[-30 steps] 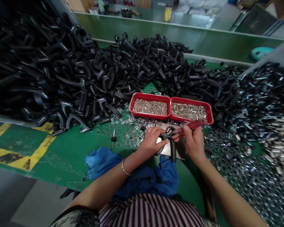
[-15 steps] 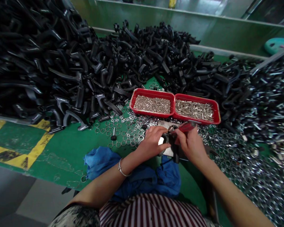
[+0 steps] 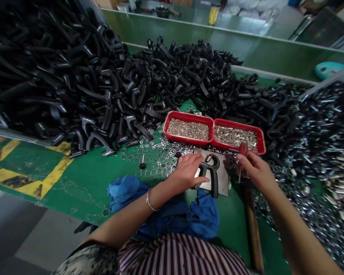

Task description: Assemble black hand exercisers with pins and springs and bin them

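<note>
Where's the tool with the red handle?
In the head view, the red-handled tool is in the person's right hand, just to the right of the flat metal plate.

The clamp point(image 3: 214, 179) is black, with a curved head and two leg-like arms pointing toward the person; a shiny metal piece sits in the head. It lies on a metal plate point(image 3: 224, 179), its left side partly covered. The tool point(image 3: 242, 149), red-handled, stands near-upright right of it, slim shaft downward.

Two red trays point(image 3: 189, 140), one red-handled tool point(image 3: 243, 149), one metal plate point(image 3: 224, 175).
</note>
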Motion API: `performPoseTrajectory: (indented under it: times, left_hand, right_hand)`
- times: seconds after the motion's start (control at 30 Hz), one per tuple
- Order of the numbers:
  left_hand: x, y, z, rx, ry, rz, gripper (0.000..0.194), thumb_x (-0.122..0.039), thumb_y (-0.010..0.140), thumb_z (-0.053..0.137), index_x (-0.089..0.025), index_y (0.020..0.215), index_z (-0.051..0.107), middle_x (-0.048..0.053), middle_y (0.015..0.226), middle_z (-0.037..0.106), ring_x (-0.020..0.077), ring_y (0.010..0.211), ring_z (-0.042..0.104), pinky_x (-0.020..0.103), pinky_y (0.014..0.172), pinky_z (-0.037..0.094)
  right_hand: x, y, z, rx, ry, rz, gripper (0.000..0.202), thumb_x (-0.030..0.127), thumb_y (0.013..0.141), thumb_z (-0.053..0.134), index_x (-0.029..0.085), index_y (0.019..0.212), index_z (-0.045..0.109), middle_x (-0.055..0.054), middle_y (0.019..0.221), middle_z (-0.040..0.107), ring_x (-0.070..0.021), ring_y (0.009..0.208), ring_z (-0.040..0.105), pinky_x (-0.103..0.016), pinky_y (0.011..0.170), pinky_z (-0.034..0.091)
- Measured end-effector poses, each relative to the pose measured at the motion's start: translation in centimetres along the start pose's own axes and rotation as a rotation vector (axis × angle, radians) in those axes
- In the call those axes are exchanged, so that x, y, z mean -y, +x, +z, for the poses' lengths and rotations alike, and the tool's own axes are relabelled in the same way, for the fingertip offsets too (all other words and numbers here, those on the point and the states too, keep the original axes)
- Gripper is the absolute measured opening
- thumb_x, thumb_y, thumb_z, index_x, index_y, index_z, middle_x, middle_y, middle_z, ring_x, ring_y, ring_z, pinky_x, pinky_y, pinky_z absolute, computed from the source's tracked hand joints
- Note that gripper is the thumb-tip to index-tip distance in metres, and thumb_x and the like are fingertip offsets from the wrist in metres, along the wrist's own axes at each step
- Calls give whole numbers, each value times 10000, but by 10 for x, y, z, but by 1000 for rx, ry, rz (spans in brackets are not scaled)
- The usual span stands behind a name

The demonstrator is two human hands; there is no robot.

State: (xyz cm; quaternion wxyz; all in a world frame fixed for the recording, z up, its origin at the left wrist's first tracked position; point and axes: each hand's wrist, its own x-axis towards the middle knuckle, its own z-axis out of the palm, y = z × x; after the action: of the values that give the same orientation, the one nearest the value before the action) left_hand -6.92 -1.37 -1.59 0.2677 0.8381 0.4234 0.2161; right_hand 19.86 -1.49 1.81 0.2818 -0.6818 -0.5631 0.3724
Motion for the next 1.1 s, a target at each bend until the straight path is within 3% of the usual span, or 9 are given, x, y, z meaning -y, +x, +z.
performPoseTrajectory:
  times: [0.1, 0.2, 0.27, 0.37, 0.53, 0.67, 0.93, 1.0, 1.1]
  left_hand:
    - [-1, 13, -31, -41, 103, 41, 447, -494, 952, 528, -242, 1319, 567, 80, 1235, 634, 254, 1141, 522, 414, 980, 372]
    - [17, 46, -71, -107, 315, -48, 300, -344, 1008, 437, -217, 1125, 683, 77, 1062, 685, 238, 1034, 564, 403, 935, 378]
    - [35, 72, -92, -57, 510, -184, 257, -243, 969, 478, -154, 1022, 714, 128, 1027, 694, 264, 1016, 586, 408, 898, 393]
    - [55, 100, -107, 148, 690, -296, 188, -135, 872, 552, -103, 925, 729, 169, 949, 714, 282, 972, 627, 377, 827, 425]
    - [56, 107, -106, 187, 750, -272, 223, -121, 855, 552, -100, 993, 725, 183, 1034, 718, 288, 1009, 646, 353, 816, 444]
    - [55, 104, -106, 182, 736, -280, 222, -146, 863, 560, -99, 1002, 726, 190, 1064, 713, 297, 1023, 653, 364, 827, 441]
    - [77, 101, -95, 28, 675, -269, 256, -146, 939, 452, -62, 1000, 685, 189, 1000, 712, 289, 978, 650, 417, 883, 390]
    - [73, 94, -94, -39, 620, -250, 249, -163, 958, 444, -69, 1009, 669, 187, 1009, 700, 283, 989, 633, 417, 891, 383]
    - [44, 73, -84, -141, 462, -115, 232, -243, 994, 449, -125, 1022, 647, 131, 1032, 681, 244, 1010, 594, 375, 897, 385]
  right_hand:
    - [-23, 1, -42, 114, -490, 34, 473, 669, 833, 577, 208, 803, 678, -48, 708, 676, -230, 633, 609, -337, 590, 431]
    - [-22, 5, -64, 25, -703, -117, 495, 659, 859, 552, 196, 894, 721, -121, 841, 705, -297, 736, 635, -410, 669, 453]
    - [-10, 12, -60, -92, -721, -300, 473, 630, 868, 565, 191, 955, 718, -144, 914, 689, -319, 814, 626, -443, 724, 461]
    - [18, 31, -31, -73, -657, -526, 352, 526, 904, 577, 208, 965, 713, -119, 926, 663, -300, 871, 598, -439, 759, 470]
    - [74, 83, 36, 37, -753, -818, 208, 281, 938, 553, 197, 883, 735, -116, 883, 674, -284, 919, 532, -420, 822, 418]
    - [98, 121, 68, 114, -973, -838, 152, 202, 872, 615, 161, 783, 731, -136, 842, 689, -295, 902, 500, -415, 790, 371]
    - [89, 133, 78, 94, -1018, -783, 184, 194, 898, 540, 121, 839, 698, -168, 910, 703, -316, 940, 506, -427, 799, 348]
    - [89, 131, 80, 74, -996, -767, 218, 191, 924, 485, 105, 891, 682, -188, 932, 700, -322, 943, 514, -435, 812, 349]
    - [91, 129, 82, 64, -945, -748, 253, 159, 943, 415, 71, 971, 650, -215, 920, 694, -325, 926, 534, -437, 823, 351]
